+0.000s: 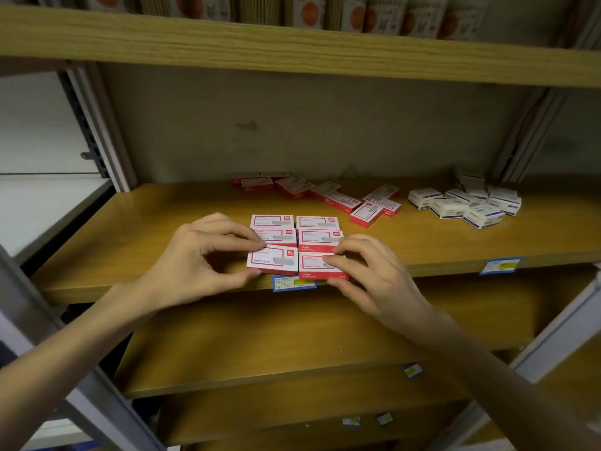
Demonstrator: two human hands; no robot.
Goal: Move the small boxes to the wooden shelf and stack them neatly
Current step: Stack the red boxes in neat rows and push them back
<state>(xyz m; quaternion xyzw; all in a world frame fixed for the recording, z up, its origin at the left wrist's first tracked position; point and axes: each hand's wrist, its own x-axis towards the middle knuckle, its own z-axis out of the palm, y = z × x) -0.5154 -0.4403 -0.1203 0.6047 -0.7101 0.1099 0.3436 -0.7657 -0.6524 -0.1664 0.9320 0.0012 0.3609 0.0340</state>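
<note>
At the front edge of the wooden shelf, the left hand pinches one small red-and-white cardboard box; the right hand pinches its neighbour. Light, stiff, probably slick; best held by the short edges.

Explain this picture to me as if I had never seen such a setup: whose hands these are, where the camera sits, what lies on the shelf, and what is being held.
There is no machine here. A person wears a wide-angle camera on the head, looking down at their own two bare hands. This single picture is that view.

The left hand pinches the front-left red-and-white small cardboard box between thumb and fingers. The right hand grips the front-right red-and-white box beside it. Both boxes belong to a neat block, two columns wide, near the front edge of the wooden shelf.

Further back lie loose red-and-white boxes, scattered and unsorted. To the right sits a cluster of white boxes with blue markings. A blue-edged price label is stuck to the shelf's front edge.
</note>
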